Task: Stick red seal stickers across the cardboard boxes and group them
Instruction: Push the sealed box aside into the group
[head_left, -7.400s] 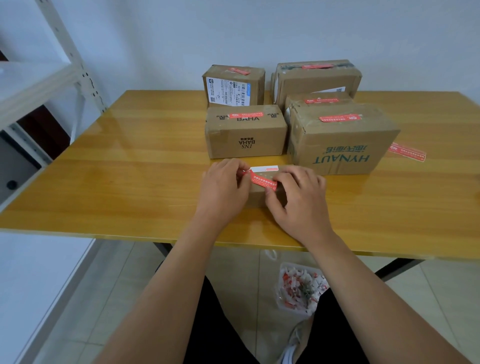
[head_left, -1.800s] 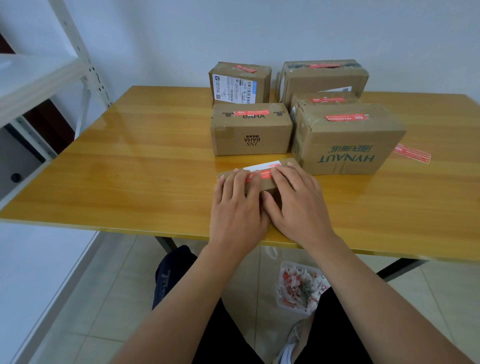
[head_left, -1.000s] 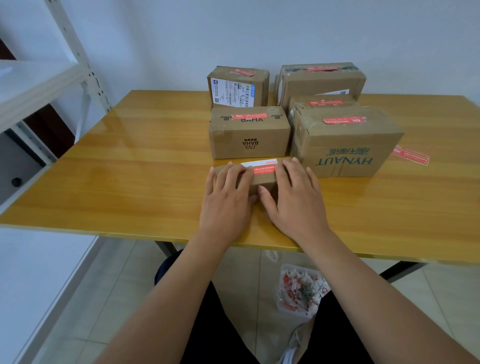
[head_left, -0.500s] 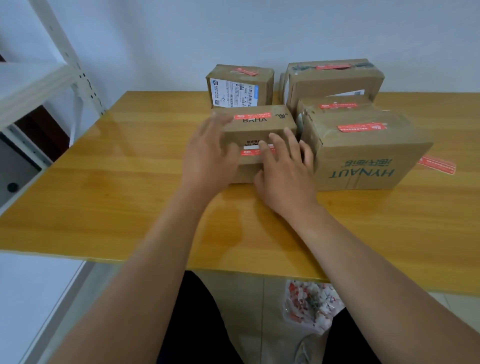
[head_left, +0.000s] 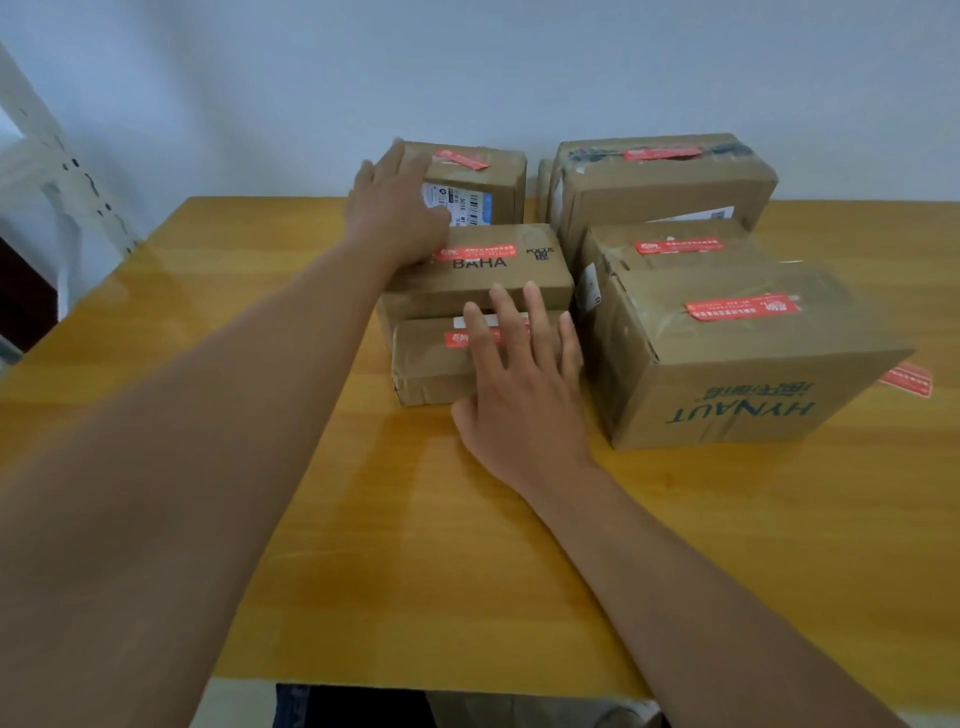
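Note:
A small flat cardboard box (head_left: 431, 364) with a red seal sticker (head_left: 460, 339) lies against the front of the BAHA box (head_left: 498, 280). My right hand (head_left: 524, 384) rests flat on the small box, fingers straight. My left hand (head_left: 397, 208) reaches far over the BAHA box and touches the left front of the labelled back box (head_left: 478, 179), fingers spread. To the right stand the big HYNAUT box (head_left: 727, 364), a lower box (head_left: 670, 247) behind it and a long box (head_left: 660, 179) at the back. Each carries a red sticker on top.
A loose red sticker (head_left: 906, 379) lies on the wooden table (head_left: 208, 415) right of the HYNAUT box. A white metal shelf frame (head_left: 57, 171) stands at the left. The wall rises just behind the boxes.
The small box has been slid forward from the table's near edge up against the BAHA box. My left hand left it and reached to the back left box. The camera moved closer.

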